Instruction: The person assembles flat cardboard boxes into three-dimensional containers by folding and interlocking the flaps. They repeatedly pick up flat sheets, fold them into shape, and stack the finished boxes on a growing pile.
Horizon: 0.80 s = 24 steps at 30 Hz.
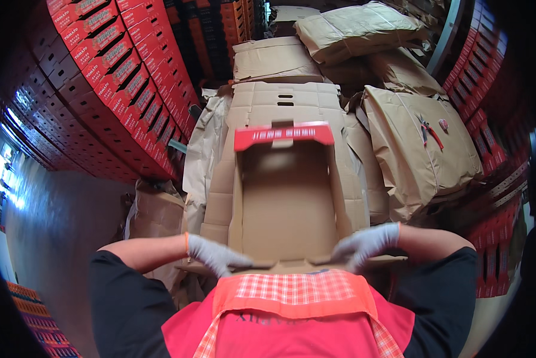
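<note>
A cardboard box (pixel 289 203) with an open top lies in front of me, its far end wall standing and faced in red with white print. My left hand (pixel 217 255), in a pale grey glove, grips the near left corner at the flap. At the near right corner my right hand (pixel 366 243), gloved alike, holds the same near edge; its fingers are slightly blurred. The near flap (pixel 292 262) lies low between both hands, close against my checked apron. Beneath and beyond the box are flat cardboard blanks (pixel 286 95) in a stack.
Tall stacks of red boxes (pixel 112 65) rise at the left, with more red boxes (pixel 477 71) at the right. Paper-wrapped bundles (pixel 357 30) are piled at the back. Red-handled pruning shears (pixel 429 132) and a small round roll (pixel 443 125) rest on a wrapped bundle (pixel 411 167).
</note>
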Each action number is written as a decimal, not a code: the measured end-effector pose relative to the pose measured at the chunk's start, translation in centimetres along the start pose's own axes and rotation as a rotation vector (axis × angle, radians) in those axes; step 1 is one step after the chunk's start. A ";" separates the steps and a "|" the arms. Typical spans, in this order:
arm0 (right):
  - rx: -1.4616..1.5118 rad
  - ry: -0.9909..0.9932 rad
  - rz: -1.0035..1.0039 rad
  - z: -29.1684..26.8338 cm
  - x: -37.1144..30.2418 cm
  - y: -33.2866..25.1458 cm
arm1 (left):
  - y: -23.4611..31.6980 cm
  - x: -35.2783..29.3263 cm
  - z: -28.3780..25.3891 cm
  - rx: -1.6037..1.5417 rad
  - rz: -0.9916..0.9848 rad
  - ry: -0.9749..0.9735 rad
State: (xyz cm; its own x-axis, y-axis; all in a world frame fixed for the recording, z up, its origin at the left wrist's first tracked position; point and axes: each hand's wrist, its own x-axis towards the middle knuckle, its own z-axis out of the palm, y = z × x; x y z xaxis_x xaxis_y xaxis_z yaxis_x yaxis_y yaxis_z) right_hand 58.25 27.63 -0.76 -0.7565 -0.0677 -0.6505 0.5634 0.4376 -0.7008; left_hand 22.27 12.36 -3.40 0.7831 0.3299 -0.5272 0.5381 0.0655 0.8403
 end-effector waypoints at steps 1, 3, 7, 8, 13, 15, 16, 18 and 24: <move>0.040 -0.060 -0.122 0.5 -0.3 -0.1 | -0.3 -0.5 0.7 -0.111 0.030 0.006; -0.157 -0.079 0.038 0.5 -0.5 0.5 | -1.4 -1.5 1.4 -0.136 -0.253 0.009; -0.576 0.751 -0.287 -2.7 1.2 5.0 | -6.1 -0.5 -0.4 0.807 -0.185 1.152; -0.562 0.931 -0.244 -3.4 2.0 6.3 | -7.5 0.7 -1.1 0.815 -0.345 1.394; 0.118 1.480 -0.180 -2.8 9.5 10.8 | -12.4 7.5 -1.3 -1.090 0.499 1.470; 1.198 1.282 -0.185 -2.5 11.1 11.8 | -12.0 9.1 -0.4 -1.206 0.640 1.431; 1.179 1.339 -0.247 -2.8 11.2 12.2 | -11.4 9.6 0.0 -1.248 0.757 1.415; 1.417 1.177 -0.331 -4.8 9.6 12.2 | -9.4 10.1 0.6 -1.351 0.711 1.475; 0.721 1.081 -0.466 -13.2 -1.2 0.7 | -5.7 15.2 -0.7 -1.916 0.708 1.281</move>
State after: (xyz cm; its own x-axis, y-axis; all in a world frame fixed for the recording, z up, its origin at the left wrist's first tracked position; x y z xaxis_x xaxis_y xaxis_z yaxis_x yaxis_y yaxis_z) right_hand 55.14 39.87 3.38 -0.6131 0.7900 0.0004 -0.0156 -0.0116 -0.9998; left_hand 30.88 17.66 -16.11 -0.2490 0.7996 -0.5464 -0.9465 -0.0812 0.3125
